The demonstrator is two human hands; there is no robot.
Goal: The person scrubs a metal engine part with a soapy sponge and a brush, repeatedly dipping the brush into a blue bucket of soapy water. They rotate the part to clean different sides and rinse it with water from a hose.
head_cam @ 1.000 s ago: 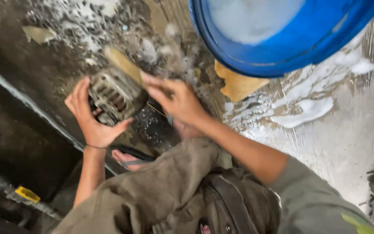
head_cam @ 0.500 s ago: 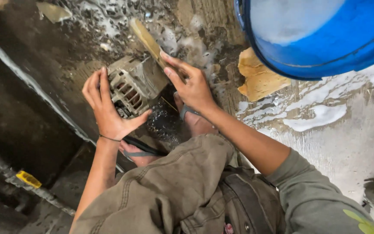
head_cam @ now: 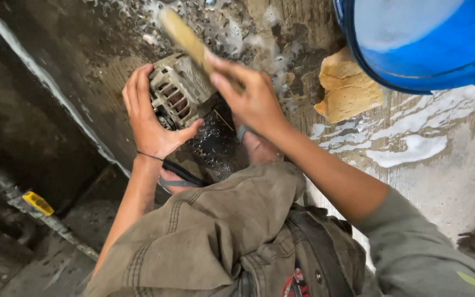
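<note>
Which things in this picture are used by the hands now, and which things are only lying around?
In use:
- left hand steadying the grimy alternator
- right hand gripping the wooden-handled brush against it

Lying about:
- blue tub of soapy water
- yellowish sponge beside the tub
- small yellow object on the lower ledge
- foam on the wet concrete floor

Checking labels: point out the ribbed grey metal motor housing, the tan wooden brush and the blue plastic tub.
ribbed grey metal motor housing (head_cam: 178, 96), head view, slotted face.
tan wooden brush (head_cam: 182, 36), head view, handle.
blue plastic tub (head_cam: 441, 60), head view, wall.
</note>
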